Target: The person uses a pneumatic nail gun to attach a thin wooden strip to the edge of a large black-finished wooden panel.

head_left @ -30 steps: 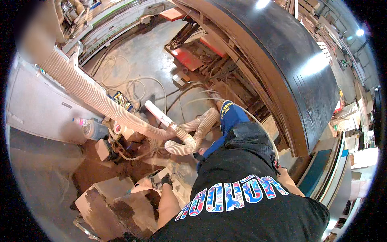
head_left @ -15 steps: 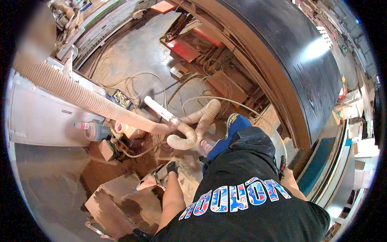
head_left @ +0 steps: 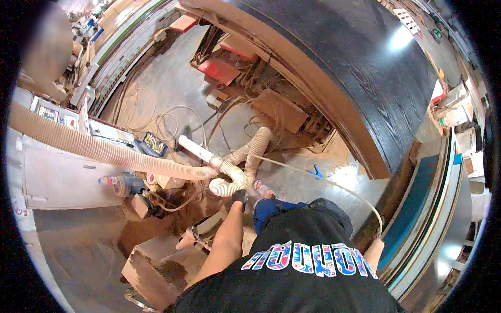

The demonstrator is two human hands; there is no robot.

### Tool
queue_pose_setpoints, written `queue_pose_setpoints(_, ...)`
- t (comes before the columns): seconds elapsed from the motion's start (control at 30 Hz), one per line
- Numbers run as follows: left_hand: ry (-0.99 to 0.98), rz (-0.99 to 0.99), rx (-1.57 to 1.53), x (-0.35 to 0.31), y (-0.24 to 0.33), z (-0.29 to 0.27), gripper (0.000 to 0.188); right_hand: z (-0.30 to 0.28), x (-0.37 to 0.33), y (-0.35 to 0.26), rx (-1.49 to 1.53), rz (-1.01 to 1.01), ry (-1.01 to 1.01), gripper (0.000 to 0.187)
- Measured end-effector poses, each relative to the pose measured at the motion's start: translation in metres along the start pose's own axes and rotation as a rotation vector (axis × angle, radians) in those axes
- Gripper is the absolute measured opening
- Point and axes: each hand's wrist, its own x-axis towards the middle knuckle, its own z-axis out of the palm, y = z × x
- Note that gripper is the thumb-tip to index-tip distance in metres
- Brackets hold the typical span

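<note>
Left hand [head_left: 238, 196] nearer ribbed hose [head_left: 228, 186], grip unclear, right hand [head_left: 377, 244] clamping thin hose [head_left: 345, 189], slanting upper-left

Grey floor [head_left: 164, 78] (dust-stained): hose loops [head_left: 180, 107], blue object [head_left: 315, 171].

white glare on black panel [head_left: 355, 68], blurred patch upper left, fisheye-bent edges, dark corners

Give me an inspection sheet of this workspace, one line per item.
Surface: grey floor, brown dust at lower left.
Job's things: ribbed hose, white tube, thin hose.
Clutter: dusty brown box, small tray of items.
Grip: left hand, dark-gloved, at the ribbed hose, contact unclear; right hand closed at the thin hose's end.
Cables: looped lines on the floor.
Surroundings: large black panel, stacked panels at right.
</note>
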Motion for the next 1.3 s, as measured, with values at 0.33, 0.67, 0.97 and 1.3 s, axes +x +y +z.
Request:
queue_pose_setpoints(0.33, -0.311, -0.241, -0.605, 0.009, 0.192, 0.193, 0.058, -0.228, -0.004, 0.191, 0.709, -0.241, 0.460, 0.053)
queue_pose_setpoints(0.67, -0.015, -0.565, -1.620, 0.012, 0.278, 0.136, 0.025, -0.218, -0.077, 0.090, 1.058, -0.391, 0.740, 0.053)
queue_pose_setpoints(0.97, 0.097, 0.185, -1.414, -0.037, 0.379, -0.086, 0.012, -0.168, -0.104, 0.120, 1.094, -0.371, 0.868, 0.052)
queue_pose_setpoints(1.3, -0.202, 1.296, 0.302, -0.103, 0.367, -0.007, 0.032, -0.119, -0.170, 0.172, 1.130, -0.291, 1.002, 0.052)
